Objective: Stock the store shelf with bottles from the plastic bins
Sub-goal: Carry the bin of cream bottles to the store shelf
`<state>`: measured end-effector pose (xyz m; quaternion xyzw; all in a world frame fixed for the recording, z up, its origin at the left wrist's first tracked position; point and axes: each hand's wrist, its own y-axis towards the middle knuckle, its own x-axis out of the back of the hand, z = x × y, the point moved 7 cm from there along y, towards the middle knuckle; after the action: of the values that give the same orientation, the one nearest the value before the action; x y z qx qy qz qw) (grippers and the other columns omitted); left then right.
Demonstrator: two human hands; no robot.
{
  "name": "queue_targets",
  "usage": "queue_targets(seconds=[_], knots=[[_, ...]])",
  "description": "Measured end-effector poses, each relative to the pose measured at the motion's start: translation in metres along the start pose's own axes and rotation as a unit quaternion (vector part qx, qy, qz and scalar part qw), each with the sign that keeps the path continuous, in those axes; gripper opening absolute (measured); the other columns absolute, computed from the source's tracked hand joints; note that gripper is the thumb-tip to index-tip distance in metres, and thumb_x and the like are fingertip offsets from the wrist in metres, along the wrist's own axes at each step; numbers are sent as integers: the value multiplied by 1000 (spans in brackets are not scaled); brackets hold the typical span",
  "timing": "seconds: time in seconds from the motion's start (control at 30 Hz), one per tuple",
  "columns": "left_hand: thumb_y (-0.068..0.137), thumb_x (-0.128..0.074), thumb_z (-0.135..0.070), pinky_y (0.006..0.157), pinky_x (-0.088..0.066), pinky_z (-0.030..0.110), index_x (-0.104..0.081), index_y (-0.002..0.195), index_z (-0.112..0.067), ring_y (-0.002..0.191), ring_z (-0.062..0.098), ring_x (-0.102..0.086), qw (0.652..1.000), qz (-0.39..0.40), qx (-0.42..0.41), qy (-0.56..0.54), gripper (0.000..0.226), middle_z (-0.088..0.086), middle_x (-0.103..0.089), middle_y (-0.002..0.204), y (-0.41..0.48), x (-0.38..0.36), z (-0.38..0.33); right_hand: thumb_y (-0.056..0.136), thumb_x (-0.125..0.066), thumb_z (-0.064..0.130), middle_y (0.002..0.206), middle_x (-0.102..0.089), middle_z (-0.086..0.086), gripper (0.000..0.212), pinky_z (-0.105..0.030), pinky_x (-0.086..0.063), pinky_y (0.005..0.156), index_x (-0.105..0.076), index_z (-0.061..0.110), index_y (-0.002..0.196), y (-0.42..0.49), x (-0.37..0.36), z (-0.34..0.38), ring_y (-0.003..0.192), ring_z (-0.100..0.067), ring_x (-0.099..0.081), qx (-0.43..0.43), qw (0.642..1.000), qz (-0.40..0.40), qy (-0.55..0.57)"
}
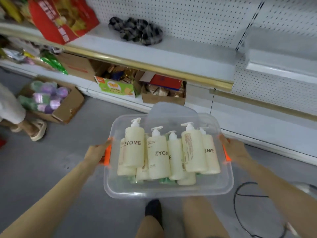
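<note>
At either end of the clear plastic bin [168,191] a bare hand has hold of an orange handle. The left hand [98,152] is curled round the left handle [107,155], and the right hand [235,149] is clamped on the right handle [226,154], its fingertips hidden under the rim. The bin is carried off the grey floor, above the person's own legs.

Inside the bin lie cream pump bottles [134,146] in more than one layer, pump heads toward its far end, several lettered ZYOME. Green bottles [165,180] show beneath them.

Beyond the bin's far end runs a white shelf [154,54] with a gold front strip and a pegboard back. A dark checked cloth [137,30] lies on it, and a red bag [63,18] stands further left. Below that shelf, just past the bin, sit cardboard boxes [163,98] of packaged goods.

Left of the bin, an open carton [68,107] of purple and green items rests on the floor — a sandalled foot [37,129] stands beside it. Right of the bin's near corner, a black cable [240,203] loops across the floor.
</note>
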<state>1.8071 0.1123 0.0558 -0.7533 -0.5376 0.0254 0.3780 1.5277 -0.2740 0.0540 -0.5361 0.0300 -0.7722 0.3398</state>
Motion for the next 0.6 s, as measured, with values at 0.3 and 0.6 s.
queue_targets(seconds=[0.3, 0.6], knots=[[79, -71, -43, 89, -50, 48, -60, 96, -1, 85, 28, -57, 998, -30, 15, -57, 46, 15, -58, 96, 115, -39, -102, 98, -26, 50, 55, -43, -8, 63, -30, -31, 65, -36, 7, 54, 115, 39, 59, 56, -22, -43, -15, 999, -33, 32], [76, -72, -47, 94, -48, 47, -60, 109, 0, 94, 31, -60, 991, -17, 100, -90, 58, 14, -62, 104, 200, -94, -106, 95, -22, 58, 71, -59, -13, 66, -37, -51, 65, -54, 5, 73, 204, 8, 53, 61, -32, -63, -98, 994, -9, 56]])
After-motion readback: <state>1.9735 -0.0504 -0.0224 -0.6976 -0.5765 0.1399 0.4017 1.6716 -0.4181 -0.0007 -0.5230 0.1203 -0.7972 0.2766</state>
